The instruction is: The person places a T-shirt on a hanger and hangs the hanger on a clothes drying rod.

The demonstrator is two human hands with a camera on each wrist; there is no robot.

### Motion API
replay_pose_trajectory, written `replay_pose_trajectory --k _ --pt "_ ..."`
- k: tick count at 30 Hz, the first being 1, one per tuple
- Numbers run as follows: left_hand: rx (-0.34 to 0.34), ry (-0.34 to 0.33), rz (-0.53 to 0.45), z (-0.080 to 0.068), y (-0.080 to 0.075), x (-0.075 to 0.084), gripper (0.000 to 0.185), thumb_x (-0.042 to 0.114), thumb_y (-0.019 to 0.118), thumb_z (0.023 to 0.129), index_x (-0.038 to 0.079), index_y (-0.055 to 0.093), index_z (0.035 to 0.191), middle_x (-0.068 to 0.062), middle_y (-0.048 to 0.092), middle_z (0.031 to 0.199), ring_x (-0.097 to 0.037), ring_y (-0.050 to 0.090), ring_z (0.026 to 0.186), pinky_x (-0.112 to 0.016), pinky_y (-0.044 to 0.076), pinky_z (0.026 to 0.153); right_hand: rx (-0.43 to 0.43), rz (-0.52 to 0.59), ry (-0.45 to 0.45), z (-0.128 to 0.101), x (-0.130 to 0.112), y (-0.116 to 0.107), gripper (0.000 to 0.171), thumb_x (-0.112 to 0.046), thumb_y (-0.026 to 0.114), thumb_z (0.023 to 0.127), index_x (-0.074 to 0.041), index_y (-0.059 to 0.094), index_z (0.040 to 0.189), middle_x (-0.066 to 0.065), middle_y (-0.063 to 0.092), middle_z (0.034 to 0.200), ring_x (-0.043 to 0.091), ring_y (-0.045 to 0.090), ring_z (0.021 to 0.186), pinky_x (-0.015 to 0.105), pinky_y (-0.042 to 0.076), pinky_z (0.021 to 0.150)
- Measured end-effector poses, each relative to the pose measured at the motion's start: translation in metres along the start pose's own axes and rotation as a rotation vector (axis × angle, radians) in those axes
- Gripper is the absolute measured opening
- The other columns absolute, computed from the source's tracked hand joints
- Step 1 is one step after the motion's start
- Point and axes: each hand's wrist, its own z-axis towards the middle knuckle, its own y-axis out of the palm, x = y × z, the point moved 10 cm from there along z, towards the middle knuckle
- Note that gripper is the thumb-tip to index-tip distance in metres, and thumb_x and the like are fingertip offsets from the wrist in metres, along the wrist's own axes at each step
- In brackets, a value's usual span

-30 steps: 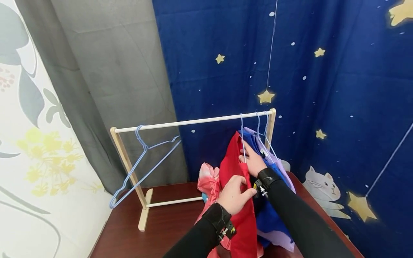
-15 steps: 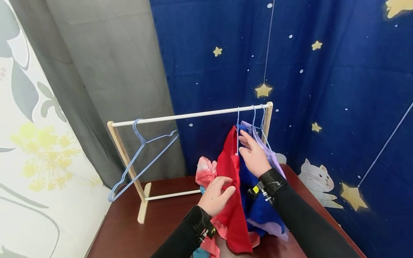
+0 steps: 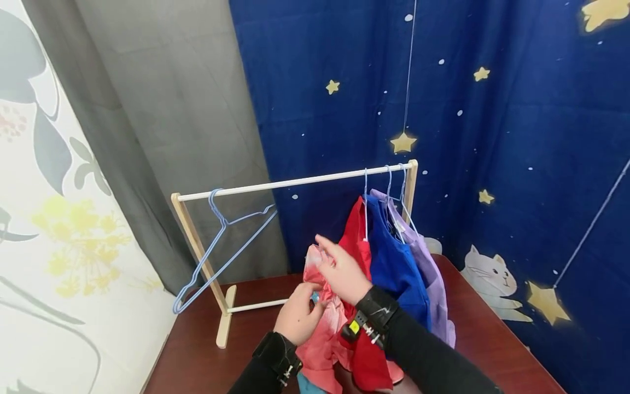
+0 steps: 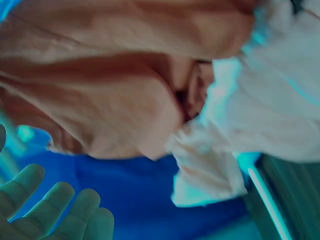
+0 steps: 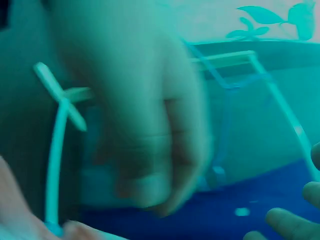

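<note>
My left hand (image 3: 297, 314) is at the left side of a crumpled pink garment (image 3: 320, 342), fingers loosely bent and nothing gripped. Over the top of that garment, my right hand (image 3: 346, 276) reaches leftward with its fingers extended and apart. A red garment (image 3: 371, 358) hangs on a blue hanger just behind the right hand, which partly covers it. In the left wrist view the fingers (image 4: 57, 212) are spread below folds of cloth (image 4: 115, 100). Right-hand fingertips (image 5: 285, 222) show in the right wrist view's corner, with my blurred left hand (image 5: 140, 125) in front.
A wooden rack with a white rod (image 3: 295, 182) stands on the dark red table (image 3: 197, 364). Bare blue hangers (image 3: 221, 221) hang at its left end. On the right hang a blue garment (image 3: 396, 268) and a purple one (image 3: 435, 279). Curtains (image 3: 325, 44) close off the back.
My right hand has left the red garment on its hanger and moved left and down to the pink garment. My left hand has also come off the red garment and shifted left.
</note>
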Motion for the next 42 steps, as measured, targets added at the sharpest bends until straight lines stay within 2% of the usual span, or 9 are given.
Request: replay_pose_trajectory --k 2,5,9,14,18,25,30,36,42 --pt "0.022 -0.037 0.026 -0.006 -0.004 -0.012 0.03 0.023 0.065 0.096 0.011 0.064 0.123 -0.004 0.063 0.121 -0.02 0.064 0.109 -0.043 0.052 0.091 -0.012 -0.02 0.028 -0.005 0.016 0.016 0.057 -0.009 0.056 0.095 -0.013 0.047 0.152 0.011 0.05 0.15 0.036 0.041 0.141 0.052 0.041 0.107" --pt "0.038 -0.085 0.074 -0.015 -0.01 -0.031 0.031 0.024 0.067 0.095 0.012 0.064 0.123 -0.004 0.063 0.122 -0.021 0.062 0.115 -0.045 0.052 0.092 0.003 -0.068 0.059 -0.013 0.042 0.028 0.059 -0.009 0.059 0.093 -0.012 0.048 0.151 0.017 0.055 0.144 0.04 0.048 0.133 0.05 0.047 0.099" --pt "0.05 -0.146 0.131 -0.026 -0.018 -0.056 0.032 0.026 0.069 0.094 0.013 0.065 0.123 -0.005 0.064 0.122 -0.023 0.062 0.116 -0.047 0.051 0.091 0.057 -0.136 0.102 -0.021 0.077 0.029 0.058 -0.009 0.062 0.092 -0.01 0.05 0.149 0.02 0.06 0.133 0.036 0.059 0.118 0.049 0.047 0.097" --pt "0.063 -0.206 0.176 -0.042 -0.033 -0.086 0.033 0.024 0.07 0.094 0.009 0.065 0.123 -0.008 0.064 0.121 -0.028 0.061 0.116 -0.049 0.05 0.093 0.076 -0.183 0.159 -0.029 0.113 0.025 0.056 -0.011 0.063 0.093 -0.009 0.052 0.148 0.018 0.059 0.134 0.034 0.057 0.123 0.05 0.043 0.105" --pt "0.154 -0.136 0.253 -0.045 -0.062 -0.098 0.031 0.016 0.072 0.09 0.005 0.066 0.119 -0.011 0.065 0.115 -0.031 0.063 0.109 -0.05 0.051 0.088 0.08 -0.187 0.184 -0.032 0.127 0.022 0.054 -0.013 0.063 0.093 -0.009 0.054 0.146 0.018 0.059 0.135 0.035 0.055 0.127 0.05 0.041 0.107" --pt "0.39 0.081 0.438 -0.025 -0.146 -0.096 0.029 0.001 0.074 0.081 0.002 0.066 0.11 -0.016 0.066 0.102 -0.04 0.062 0.096 -0.054 0.051 0.077 0.117 -0.181 0.159 -0.031 0.131 0.014 0.052 -0.009 0.063 0.092 -0.003 0.055 0.143 0.022 0.058 0.135 0.038 0.054 0.127 0.053 0.041 0.106" --pt "0.472 0.11 0.537 -0.004 -0.194 -0.103 0.037 -0.001 0.079 0.076 0.0 0.061 0.109 -0.021 0.059 0.097 -0.046 0.057 0.09 -0.058 0.049 0.069 0.113 -0.171 0.188 -0.03 0.138 0.011 0.051 -0.008 0.061 0.094 -0.003 0.054 0.144 0.022 0.056 0.136 0.039 0.053 0.128 0.053 0.04 0.107" --pt "0.453 -0.012 0.602 0.01 -0.216 -0.124 0.033 -0.001 0.077 0.074 -0.003 0.051 0.095 -0.022 0.049 0.085 -0.046 0.052 0.077 -0.057 0.045 0.053 0.109 -0.18 0.18 -0.029 0.14 0.013 0.049 -0.01 0.061 0.095 -0.004 0.056 0.143 0.021 0.058 0.135 0.038 0.054 0.126 0.053 0.041 0.106" --pt "0.333 -0.17 0.56 0.012 -0.213 -0.148 0.016 0.001 0.062 0.085 -0.003 0.05 0.095 -0.023 0.053 0.083 -0.047 0.056 0.074 -0.06 0.046 0.052 0.102 -0.168 0.181 -0.032 0.142 0.014 0.048 -0.01 0.061 0.095 -0.004 0.056 0.143 0.021 0.057 0.134 0.039 0.054 0.126 0.054 0.041 0.106"
